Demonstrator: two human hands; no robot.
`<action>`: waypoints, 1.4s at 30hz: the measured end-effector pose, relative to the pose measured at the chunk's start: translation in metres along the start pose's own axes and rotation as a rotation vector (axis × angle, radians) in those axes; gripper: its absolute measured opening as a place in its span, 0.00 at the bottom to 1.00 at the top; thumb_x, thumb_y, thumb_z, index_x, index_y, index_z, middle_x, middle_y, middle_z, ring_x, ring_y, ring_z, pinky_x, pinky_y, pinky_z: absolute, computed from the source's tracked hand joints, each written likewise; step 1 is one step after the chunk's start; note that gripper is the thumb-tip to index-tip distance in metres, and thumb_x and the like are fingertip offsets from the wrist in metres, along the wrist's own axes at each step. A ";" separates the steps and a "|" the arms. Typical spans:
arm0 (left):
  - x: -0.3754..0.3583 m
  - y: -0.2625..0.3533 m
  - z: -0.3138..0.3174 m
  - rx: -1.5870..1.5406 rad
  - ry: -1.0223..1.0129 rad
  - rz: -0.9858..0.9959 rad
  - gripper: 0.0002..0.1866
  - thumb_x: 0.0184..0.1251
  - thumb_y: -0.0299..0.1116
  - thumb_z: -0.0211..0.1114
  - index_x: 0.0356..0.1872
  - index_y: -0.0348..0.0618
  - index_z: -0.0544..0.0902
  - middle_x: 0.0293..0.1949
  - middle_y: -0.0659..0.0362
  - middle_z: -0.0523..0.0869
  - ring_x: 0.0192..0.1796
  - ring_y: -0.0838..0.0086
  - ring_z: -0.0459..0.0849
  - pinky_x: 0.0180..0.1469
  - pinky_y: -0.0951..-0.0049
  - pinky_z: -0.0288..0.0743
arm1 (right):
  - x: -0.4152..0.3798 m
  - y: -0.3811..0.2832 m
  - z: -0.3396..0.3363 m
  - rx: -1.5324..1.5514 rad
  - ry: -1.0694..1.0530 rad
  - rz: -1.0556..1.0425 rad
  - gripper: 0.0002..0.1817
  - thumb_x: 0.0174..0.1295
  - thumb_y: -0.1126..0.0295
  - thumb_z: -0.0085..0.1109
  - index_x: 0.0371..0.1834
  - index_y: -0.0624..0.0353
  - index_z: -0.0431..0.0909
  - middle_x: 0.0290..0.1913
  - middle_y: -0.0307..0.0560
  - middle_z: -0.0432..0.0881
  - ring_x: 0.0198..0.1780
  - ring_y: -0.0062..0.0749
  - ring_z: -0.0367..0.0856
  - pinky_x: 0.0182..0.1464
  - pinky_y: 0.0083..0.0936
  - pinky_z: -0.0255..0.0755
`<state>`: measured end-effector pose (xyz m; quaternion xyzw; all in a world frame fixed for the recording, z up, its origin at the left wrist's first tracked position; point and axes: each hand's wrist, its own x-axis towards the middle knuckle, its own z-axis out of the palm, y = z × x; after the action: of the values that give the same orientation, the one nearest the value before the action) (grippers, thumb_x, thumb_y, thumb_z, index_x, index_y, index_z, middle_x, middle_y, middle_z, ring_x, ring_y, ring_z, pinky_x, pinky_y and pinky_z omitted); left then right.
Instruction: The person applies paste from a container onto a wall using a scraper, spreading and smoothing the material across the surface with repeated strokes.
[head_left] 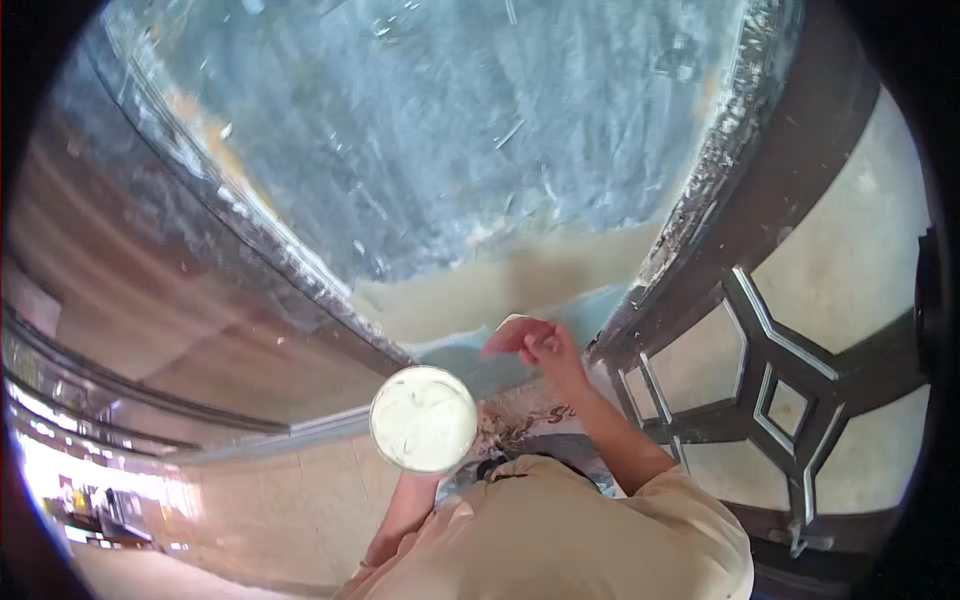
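A round container (423, 420) full of creamy white paste is held up in front of the body by my left hand (417, 488); only the wrist shows below it, and the fingers are hidden. To the right, my right hand (550, 352) is closed on a thin reddish scraper (515, 336), held close to the lower part of the wall. That wall (450, 130) has a patchy blue-grey surface, with a beige band (430, 305) low down.
Rough, white-flecked edges frame the wall on both sides. A dark door (800, 370) with pale panels and silver trim stands on the right. Brown panelling (200, 300) runs along the left, above pale floor tiles (270, 500). Patterned material (515, 415) lies near the body.
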<state>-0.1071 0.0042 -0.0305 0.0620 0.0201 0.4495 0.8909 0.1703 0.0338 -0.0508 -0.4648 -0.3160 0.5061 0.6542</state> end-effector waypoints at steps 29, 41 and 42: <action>0.019 -0.090 0.077 -0.063 0.010 0.116 0.31 0.76 0.56 0.46 0.71 0.47 0.67 0.68 0.52 0.73 0.66 0.60 0.76 0.66 0.55 0.73 | -0.039 -0.191 0.044 -1.122 -0.630 -1.351 0.24 0.34 0.67 0.75 0.39 0.40 0.79 0.50 0.34 0.76 0.46 0.38 0.74 0.51 0.39 0.69; -0.004 -0.078 0.051 -0.102 -0.104 0.080 0.31 0.75 0.58 0.45 0.72 0.53 0.66 0.71 0.56 0.71 0.70 0.61 0.72 0.70 0.51 0.68 | -0.023 -0.136 0.012 -1.011 -0.365 -1.120 0.24 0.34 0.77 0.75 0.39 0.50 0.79 0.50 0.41 0.78 0.44 0.43 0.78 0.44 0.38 0.74; -0.005 -0.073 0.056 -0.103 -0.042 0.092 0.32 0.75 0.59 0.45 0.72 0.53 0.67 0.70 0.56 0.72 0.70 0.60 0.72 0.70 0.51 0.68 | -0.021 -0.127 0.010 -1.016 -0.289 -1.051 0.23 0.38 0.77 0.75 0.40 0.50 0.79 0.47 0.41 0.79 0.41 0.42 0.79 0.42 0.35 0.75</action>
<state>-0.0470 -0.0478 0.0151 0.0262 -0.0247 0.4891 0.8715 0.2020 0.0093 0.0715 -0.4265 -0.7745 -0.0257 0.4664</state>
